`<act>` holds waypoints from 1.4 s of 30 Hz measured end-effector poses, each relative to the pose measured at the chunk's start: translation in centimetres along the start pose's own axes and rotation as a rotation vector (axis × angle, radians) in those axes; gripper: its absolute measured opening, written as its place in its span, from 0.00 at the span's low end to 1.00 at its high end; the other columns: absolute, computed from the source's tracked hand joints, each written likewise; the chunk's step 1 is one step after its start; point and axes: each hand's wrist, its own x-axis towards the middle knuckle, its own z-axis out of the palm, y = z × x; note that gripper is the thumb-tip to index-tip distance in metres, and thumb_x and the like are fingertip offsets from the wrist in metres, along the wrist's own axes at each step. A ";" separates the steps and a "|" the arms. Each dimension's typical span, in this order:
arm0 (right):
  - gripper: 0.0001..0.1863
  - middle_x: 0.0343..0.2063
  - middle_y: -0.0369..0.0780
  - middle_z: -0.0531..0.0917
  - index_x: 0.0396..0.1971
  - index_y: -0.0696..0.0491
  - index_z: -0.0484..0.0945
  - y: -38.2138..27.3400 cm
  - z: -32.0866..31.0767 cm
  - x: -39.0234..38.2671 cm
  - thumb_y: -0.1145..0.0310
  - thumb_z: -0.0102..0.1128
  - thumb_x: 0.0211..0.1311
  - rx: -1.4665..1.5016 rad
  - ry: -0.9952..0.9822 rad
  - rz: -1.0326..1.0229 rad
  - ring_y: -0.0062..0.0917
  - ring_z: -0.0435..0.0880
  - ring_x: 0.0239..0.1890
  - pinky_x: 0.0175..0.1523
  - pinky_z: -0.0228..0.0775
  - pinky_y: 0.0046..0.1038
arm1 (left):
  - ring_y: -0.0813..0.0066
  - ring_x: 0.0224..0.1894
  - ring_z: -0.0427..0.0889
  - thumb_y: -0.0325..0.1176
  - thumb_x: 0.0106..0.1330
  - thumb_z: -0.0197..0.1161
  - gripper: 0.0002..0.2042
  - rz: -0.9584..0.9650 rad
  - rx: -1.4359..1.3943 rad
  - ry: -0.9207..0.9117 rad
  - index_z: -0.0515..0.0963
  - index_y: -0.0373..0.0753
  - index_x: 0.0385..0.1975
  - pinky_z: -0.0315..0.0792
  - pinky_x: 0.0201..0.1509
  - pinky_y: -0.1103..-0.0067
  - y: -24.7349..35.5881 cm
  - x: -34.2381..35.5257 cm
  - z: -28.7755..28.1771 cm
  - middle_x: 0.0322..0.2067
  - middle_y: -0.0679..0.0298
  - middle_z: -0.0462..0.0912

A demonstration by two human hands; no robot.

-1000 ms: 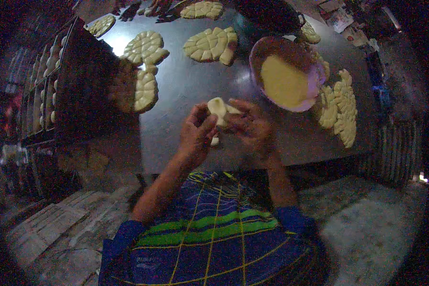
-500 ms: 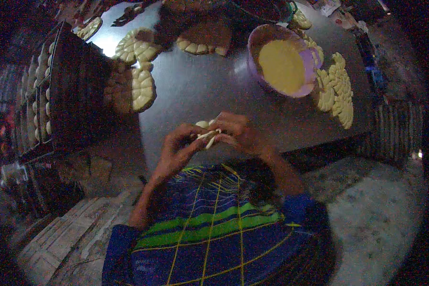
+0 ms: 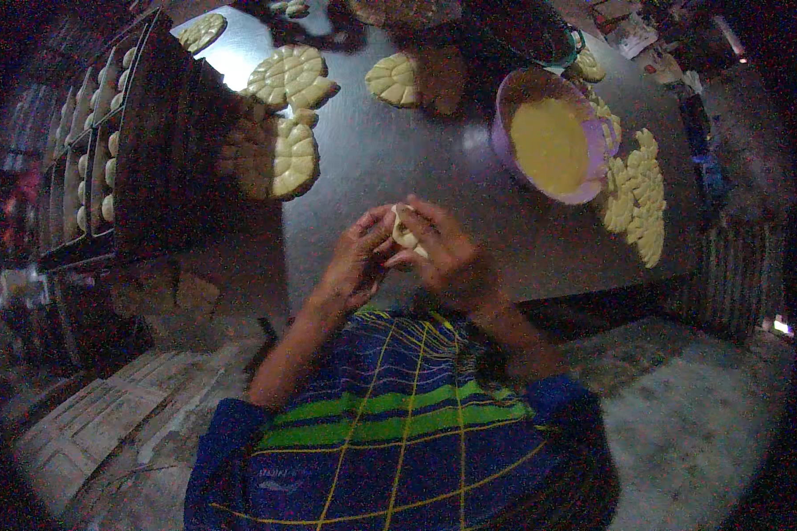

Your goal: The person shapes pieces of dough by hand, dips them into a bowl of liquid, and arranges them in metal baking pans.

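Just above my lap, at the near edge of the table, both hands are closed around a small piece of pale dough [image 3: 407, 237]. My left hand [image 3: 359, 257] pinches its left side with the fingertips. My right hand [image 3: 450, 255] wraps over the right side, with the thumb below and the fingers on top. A dark spot shows in the dough between the fingers; I cannot make out whether it is a hole or a filling. The fingers cover much of the piece.
A purple basin [image 3: 503, 133] with a thick yellow mass [image 3: 549, 146] stands at the right. Beside it lie overlapping flattened dough pieces [image 3: 642, 199]; more dough clusters [image 3: 290, 159] lie at the left. A dark rack [image 3: 142, 177] with rows of pale dough balls [image 3: 109, 208] stands far left.
My hands have lifted slightly and turned the dough; its loose edges now look gathered between the fingers. The view has shifted, so the table's things sit farther right in the picture.
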 end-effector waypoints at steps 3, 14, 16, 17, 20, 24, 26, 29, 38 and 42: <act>0.22 0.45 0.44 0.85 0.55 0.51 0.81 -0.3 1.0 -1.1 0.71 0.70 0.60 -0.120 0.058 0.009 0.36 0.88 0.45 0.49 0.84 0.34 | 0.68 0.50 0.83 0.36 0.72 0.64 0.18 0.060 0.101 -0.008 0.73 0.37 0.57 0.79 0.55 0.73 -0.4 0.1 -0.4 0.49 0.61 0.82; 0.09 0.47 0.41 0.84 0.39 0.52 0.88 1.3 1.7 -0.7 0.71 0.73 0.58 0.462 0.216 0.544 0.30 0.87 0.42 0.48 0.81 0.31 | 0.70 0.51 0.83 0.31 0.72 0.64 0.15 0.329 0.380 -0.040 0.77 0.33 0.55 0.78 0.59 0.73 0.3 -0.4 0.9 0.49 0.58 0.84; 0.10 0.42 0.40 0.85 0.41 0.52 0.88 1.0 1.8 -1.5 0.72 0.73 0.59 0.316 0.210 0.383 0.29 0.87 0.42 0.46 0.81 0.29 | 0.70 0.49 0.84 0.32 0.71 0.65 0.16 0.351 0.455 0.042 0.78 0.33 0.55 0.79 0.56 0.73 -0.2 -0.3 0.7 0.48 0.58 0.85; 0.11 0.41 0.39 0.85 0.43 0.52 0.88 0.7 1.9 -1.6 0.73 0.73 0.59 0.278 0.209 0.327 0.28 0.87 0.42 0.45 0.81 0.28 | 0.71 0.48 0.84 0.33 0.71 0.65 0.16 0.326 0.408 0.072 0.79 0.32 0.54 0.80 0.54 0.74 -0.3 -0.1 0.7 0.48 0.59 0.85; 0.15 0.40 0.39 0.86 0.47 0.51 0.87 -1.4 1.2 -1.5 0.75 0.71 0.59 0.350 0.207 0.265 0.28 0.87 0.43 0.44 0.82 0.29 | 0.71 0.45 0.85 0.33 0.71 0.65 0.14 0.287 0.374 0.095 0.81 0.32 0.51 0.81 0.51 0.74 0.3 -0.4 1.1 0.45 0.59 0.86; 0.20 0.39 0.39 0.85 0.50 0.49 0.86 0.5 0.7 -2.3 0.78 0.71 0.57 0.114 0.197 -0.011 0.26 0.87 0.43 0.43 0.82 0.29 | 0.73 0.43 0.85 0.33 0.72 0.65 0.12 0.266 0.583 0.000 0.83 0.32 0.48 0.81 0.48 0.75 1.4 -1.7 1.8 0.42 0.60 0.87; 0.19 0.40 0.39 0.86 0.49 0.49 0.86 0.5 0.0 -2.0 0.77 0.72 0.56 0.064 0.163 0.075 0.26 0.87 0.43 0.43 0.82 0.29 | 0.74 0.42 0.85 0.34 0.71 0.65 0.12 0.352 0.718 -0.057 0.83 0.33 0.47 0.80 0.47 0.76 1.4 -2.1 1.6 0.40 0.61 0.87; 0.14 0.40 0.39 0.87 0.45 0.50 0.88 -0.5 -1.3 -0.9 0.75 0.72 0.57 0.235 0.127 0.386 0.27 0.87 0.42 0.45 0.81 0.30 | 0.76 0.41 0.84 0.34 0.71 0.66 0.12 0.371 0.770 -0.115 0.84 0.33 0.46 0.79 0.44 0.77 1.9 -2.4 2.0 0.39 0.61 0.87; 0.06 0.39 0.42 0.89 0.36 0.56 0.89 2.9 -2.2 -0.5 0.71 0.67 0.63 0.497 -0.092 0.450 0.27 0.87 0.44 0.52 0.77 0.31 | 0.74 0.37 0.86 0.35 0.70 0.67 0.11 0.270 0.771 -0.098 0.83 0.34 0.43 0.81 0.36 0.78 0.8 -0.8 2.1 0.38 0.60 0.87; 0.07 0.39 0.42 0.89 0.35 0.59 0.88 4.2 -3.1 -0.5 0.71 0.68 0.62 0.619 -0.200 0.591 0.25 0.86 0.46 0.52 0.77 0.29 | 0.70 0.41 0.86 0.29 0.69 0.65 0.14 0.267 0.649 -0.126 0.75 0.36 0.52 0.84 0.35 0.75 0.2 -0.4 2.6 0.40 0.59 0.86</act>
